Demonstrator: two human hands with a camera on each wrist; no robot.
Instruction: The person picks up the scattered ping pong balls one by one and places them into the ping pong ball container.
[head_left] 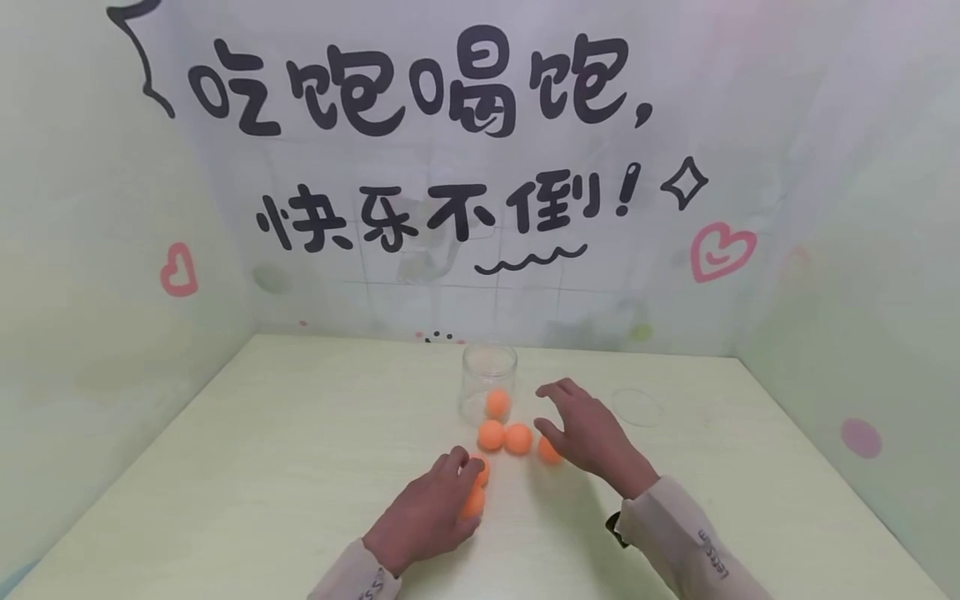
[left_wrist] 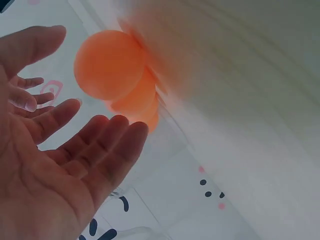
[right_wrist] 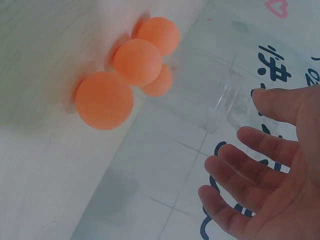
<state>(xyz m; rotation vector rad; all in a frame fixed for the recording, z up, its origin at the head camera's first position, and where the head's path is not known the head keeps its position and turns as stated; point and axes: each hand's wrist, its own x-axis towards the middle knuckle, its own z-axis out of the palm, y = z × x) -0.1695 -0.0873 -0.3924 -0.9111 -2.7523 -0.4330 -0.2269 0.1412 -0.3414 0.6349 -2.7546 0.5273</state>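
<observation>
A clear jar point(head_left: 480, 371) stands upright toward the back of the table, with one orange ping-pong ball point(head_left: 497, 403) seen low inside it. Two more balls point(head_left: 491, 436) lie side by side just in front of the jar. My left hand point(head_left: 427, 512) is over and beside two nearer balls point(head_left: 472, 503), partly covering them; in the left wrist view its fingers are loosely extended, gripping none. My right hand point(head_left: 588, 429) hovers right of the jar with spread fingers and nothing in its grasp. Below it, a ball point(head_left: 549, 451) is partly hidden.
A thin transparent ring or disc point(head_left: 637, 407) lies on the pale table point(head_left: 300, 433) to the right of the jar. Printed walls point(head_left: 480, 308) enclose the table at the back and both sides.
</observation>
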